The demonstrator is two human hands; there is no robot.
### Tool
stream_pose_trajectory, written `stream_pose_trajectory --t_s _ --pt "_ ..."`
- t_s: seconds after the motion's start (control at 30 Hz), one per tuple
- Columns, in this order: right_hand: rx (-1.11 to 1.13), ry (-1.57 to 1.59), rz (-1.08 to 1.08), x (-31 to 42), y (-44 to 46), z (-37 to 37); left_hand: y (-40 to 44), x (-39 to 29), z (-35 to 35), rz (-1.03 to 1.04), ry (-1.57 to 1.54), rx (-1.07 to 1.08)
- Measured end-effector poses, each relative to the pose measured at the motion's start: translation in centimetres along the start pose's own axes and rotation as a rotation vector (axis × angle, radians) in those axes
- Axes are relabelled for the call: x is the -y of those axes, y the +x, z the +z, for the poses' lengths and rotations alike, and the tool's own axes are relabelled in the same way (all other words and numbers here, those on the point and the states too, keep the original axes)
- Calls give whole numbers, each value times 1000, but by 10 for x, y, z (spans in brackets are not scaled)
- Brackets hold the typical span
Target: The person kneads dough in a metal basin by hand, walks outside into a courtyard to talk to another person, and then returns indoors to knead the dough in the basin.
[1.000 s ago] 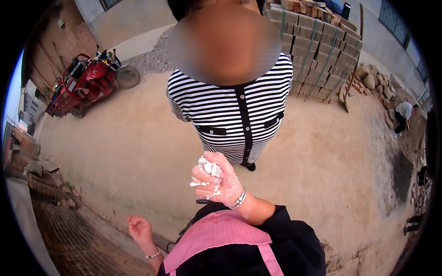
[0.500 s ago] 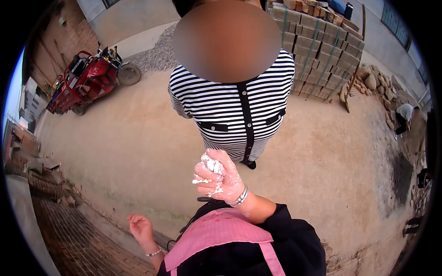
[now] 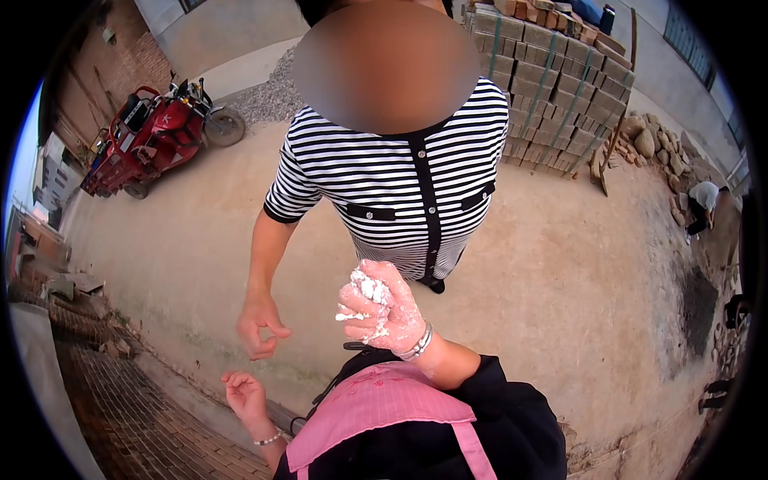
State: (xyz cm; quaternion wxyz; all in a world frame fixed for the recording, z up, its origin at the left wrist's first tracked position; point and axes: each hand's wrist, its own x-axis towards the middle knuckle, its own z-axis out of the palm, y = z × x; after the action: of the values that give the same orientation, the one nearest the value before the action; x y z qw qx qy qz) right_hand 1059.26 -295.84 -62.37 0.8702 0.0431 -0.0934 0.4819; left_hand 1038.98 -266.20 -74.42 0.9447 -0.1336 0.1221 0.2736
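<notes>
My right hand [image 3: 392, 316], dusted with white, is raised in front of my chest. Its fingers are curled round a lump of white, sticky paste [image 3: 369, 287]; some clings to the fingers. At the lower left my left hand [image 3: 245, 395] hangs in the air with loosely bent, parted fingers and nothing visible in it. A person in a striped shirt [image 3: 384, 184] stands facing me. That person's bare hand [image 3: 260, 324] reaches down just above my left hand, not touching it. I wear a pink apron [image 3: 376, 412].
A red three-wheeler [image 3: 156, 136] is parked at the upper left. Behind the person, to the right, stands a strapped stack of grey blocks [image 3: 552, 96] beside a stone pile [image 3: 652, 144]. Another person [image 3: 702, 204] bends at the far right. Brick paving [image 3: 152, 424] lies lower left.
The person in the striped shirt has brought an arm out from behind the body and lowered its hand toward my left hand. My hands have hardly moved.
</notes>
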Motion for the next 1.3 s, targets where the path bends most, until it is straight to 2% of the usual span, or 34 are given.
stream_pose_trajectory --t_s 0.1,0.2,0.3,0.5,0.7,1.0,1.03,1.23,1.3 --pt "27 -7 2 0 -3 -2 -14 54 43 144 62 -378" --pt "62 18 -3 -1 0 2 -3 0 8 7 39 -76" --pt "-14 57 -5 -1 2 2 2 -12 1 25 14 -11" --pt "63 38 4 -5 4 -1 5 -20 0 4 13 3" --pt "-28 20 -26 -7 3 2 5 -16 2 -32 -40 -8" --pt "83 -53 -35 -5 3 2 8 -12 8 -1 52 -52" --pt "126 16 -23 -7 1 1 6 -15 9 4 57 -54" --pt "2 47 -22 -13 -2 3 8 -42 -1 -27 148 115" --pt "50 6 -45 -13 -4 0 13 -61 -20 -38 332 271"
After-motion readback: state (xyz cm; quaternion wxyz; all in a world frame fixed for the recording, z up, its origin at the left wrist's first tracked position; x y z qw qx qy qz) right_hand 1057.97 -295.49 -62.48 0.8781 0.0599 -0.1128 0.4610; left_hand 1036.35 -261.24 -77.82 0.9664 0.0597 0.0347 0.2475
